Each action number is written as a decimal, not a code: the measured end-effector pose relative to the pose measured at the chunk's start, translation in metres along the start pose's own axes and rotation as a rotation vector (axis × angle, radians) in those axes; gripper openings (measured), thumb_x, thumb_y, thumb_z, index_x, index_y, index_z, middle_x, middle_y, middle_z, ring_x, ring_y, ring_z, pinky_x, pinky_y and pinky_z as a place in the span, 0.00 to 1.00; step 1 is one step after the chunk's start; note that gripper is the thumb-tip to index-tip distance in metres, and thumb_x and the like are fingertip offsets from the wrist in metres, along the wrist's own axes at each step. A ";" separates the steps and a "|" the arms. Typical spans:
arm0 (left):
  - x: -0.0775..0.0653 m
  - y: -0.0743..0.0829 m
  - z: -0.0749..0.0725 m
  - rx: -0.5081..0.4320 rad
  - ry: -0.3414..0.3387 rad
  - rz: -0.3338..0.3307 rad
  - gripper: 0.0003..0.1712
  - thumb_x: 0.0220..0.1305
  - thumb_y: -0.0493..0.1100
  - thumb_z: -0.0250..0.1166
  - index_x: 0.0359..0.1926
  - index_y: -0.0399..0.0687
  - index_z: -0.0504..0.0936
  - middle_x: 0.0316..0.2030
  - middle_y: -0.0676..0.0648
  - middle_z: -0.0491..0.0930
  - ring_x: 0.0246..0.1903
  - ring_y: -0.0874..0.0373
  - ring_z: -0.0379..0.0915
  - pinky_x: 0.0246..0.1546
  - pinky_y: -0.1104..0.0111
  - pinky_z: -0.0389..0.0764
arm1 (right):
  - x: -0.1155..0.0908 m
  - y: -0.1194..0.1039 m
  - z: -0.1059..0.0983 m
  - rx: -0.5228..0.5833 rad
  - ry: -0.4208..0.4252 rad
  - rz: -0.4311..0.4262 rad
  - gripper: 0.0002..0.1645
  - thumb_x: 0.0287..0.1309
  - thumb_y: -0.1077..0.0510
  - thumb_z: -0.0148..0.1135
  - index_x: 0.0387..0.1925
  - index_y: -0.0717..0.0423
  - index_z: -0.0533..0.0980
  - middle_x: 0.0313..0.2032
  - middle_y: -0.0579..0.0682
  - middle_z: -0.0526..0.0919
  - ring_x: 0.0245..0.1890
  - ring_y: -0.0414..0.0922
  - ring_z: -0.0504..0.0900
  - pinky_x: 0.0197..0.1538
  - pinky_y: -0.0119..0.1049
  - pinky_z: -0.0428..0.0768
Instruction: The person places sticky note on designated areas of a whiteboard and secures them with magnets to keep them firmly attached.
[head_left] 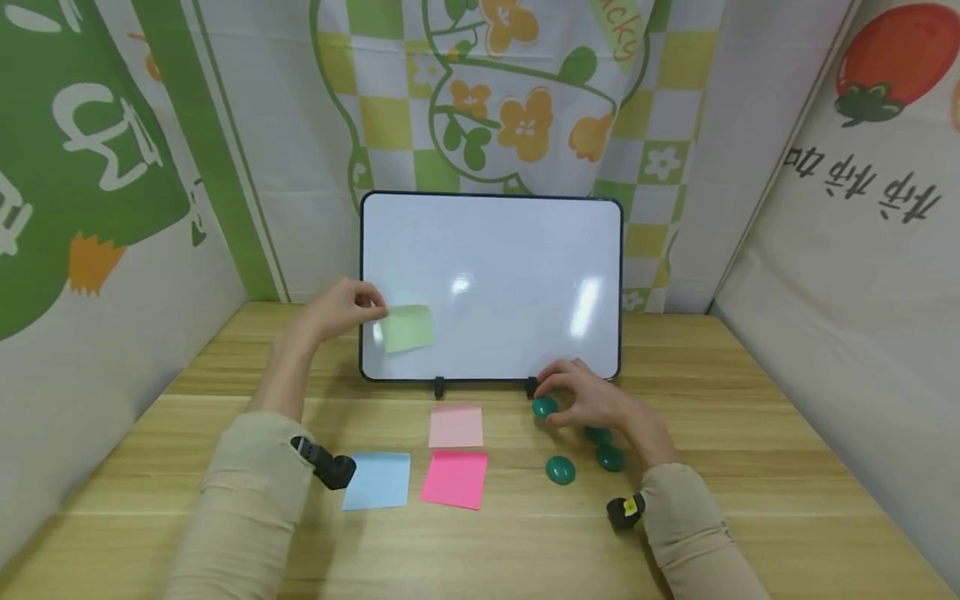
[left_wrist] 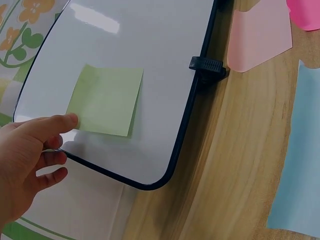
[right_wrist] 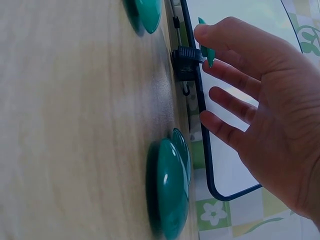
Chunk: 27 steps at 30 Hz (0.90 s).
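Observation:
My left hand [head_left: 341,310] pinches the left edge of a pale green sticky note [head_left: 408,328] between thumb and finger. The note lies against the lower left of a white whiteboard [head_left: 495,267] with a dark frame, as the left wrist view also shows. A domed, glossy green magnet [right_wrist: 210,56] is pinched between the thumb and fingers of my right hand [head_left: 588,398], in front of the board's lower right edge. Several more such magnets lie on the table, one green magnet [head_left: 560,470] nearer me and others beneath the right hand, partly hidden.
On the wooden table [head_left: 487,558] lie a light pink note [head_left: 456,426], a bright pink note [head_left: 455,480] and a blue note [head_left: 377,481]. Two black feet, one a black clip [left_wrist: 207,67], hold the board upright. Printed cloth [head_left: 517,100] hangs behind.

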<state>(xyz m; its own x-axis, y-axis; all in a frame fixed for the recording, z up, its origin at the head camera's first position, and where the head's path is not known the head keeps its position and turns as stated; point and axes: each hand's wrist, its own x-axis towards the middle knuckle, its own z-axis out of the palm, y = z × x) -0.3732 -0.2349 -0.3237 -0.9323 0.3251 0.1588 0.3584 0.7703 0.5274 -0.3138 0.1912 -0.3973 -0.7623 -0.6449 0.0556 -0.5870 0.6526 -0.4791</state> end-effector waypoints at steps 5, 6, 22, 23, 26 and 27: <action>0.005 0.001 -0.004 0.027 0.000 0.015 0.11 0.69 0.45 0.63 0.43 0.42 0.84 0.32 0.45 0.77 0.34 0.53 0.68 0.34 0.64 0.70 | 0.000 0.001 0.001 -0.002 0.007 -0.009 0.18 0.54 0.54 0.72 0.48 0.47 0.82 0.61 0.51 0.73 0.63 0.52 0.64 0.65 0.56 0.68; 0.006 0.002 -0.005 0.030 0.001 0.018 0.11 0.69 0.45 0.63 0.43 0.41 0.84 0.33 0.46 0.77 0.34 0.53 0.68 0.34 0.64 0.70 | 0.000 0.001 0.001 -0.001 0.010 -0.013 0.18 0.54 0.54 0.72 0.48 0.47 0.82 0.61 0.51 0.73 0.63 0.52 0.65 0.65 0.56 0.68; 0.023 0.020 -0.022 0.110 0.052 0.010 0.11 0.68 0.45 0.63 0.42 0.41 0.84 0.32 0.45 0.76 0.33 0.52 0.67 0.32 0.63 0.69 | 0.002 -0.002 0.000 0.002 0.003 -0.007 0.19 0.55 0.53 0.71 0.49 0.48 0.82 0.61 0.50 0.72 0.63 0.51 0.64 0.65 0.55 0.68; 0.024 0.021 -0.023 0.121 0.053 0.009 0.11 0.68 0.45 0.63 0.42 0.41 0.84 0.32 0.44 0.76 0.33 0.52 0.68 0.31 0.63 0.69 | 0.002 -0.002 -0.001 -0.001 0.002 -0.008 0.19 0.55 0.53 0.71 0.49 0.48 0.82 0.61 0.50 0.72 0.63 0.51 0.64 0.65 0.55 0.68; 0.027 0.023 -0.025 0.147 0.062 0.008 0.11 0.69 0.45 0.63 0.42 0.41 0.84 0.32 0.44 0.76 0.33 0.51 0.68 0.32 0.63 0.69 | 0.002 -0.003 -0.001 0.002 -0.001 -0.008 0.19 0.55 0.53 0.71 0.49 0.49 0.82 0.62 0.51 0.72 0.63 0.52 0.64 0.65 0.55 0.68; 0.027 0.023 -0.026 0.156 0.065 0.007 0.11 0.68 0.45 0.63 0.42 0.41 0.84 0.32 0.44 0.76 0.33 0.51 0.68 0.32 0.63 0.69 | 0.002 -0.003 -0.001 0.002 -0.002 -0.009 0.19 0.55 0.53 0.71 0.49 0.49 0.82 0.62 0.51 0.72 0.63 0.52 0.64 0.65 0.56 0.68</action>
<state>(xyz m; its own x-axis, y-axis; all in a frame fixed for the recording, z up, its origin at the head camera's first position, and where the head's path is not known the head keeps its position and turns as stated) -0.3917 -0.2222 -0.2856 -0.9290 0.2984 0.2188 0.3637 0.8454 0.3913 -0.3137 0.1886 -0.3951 -0.7565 -0.6514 0.0577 -0.5929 0.6460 -0.4807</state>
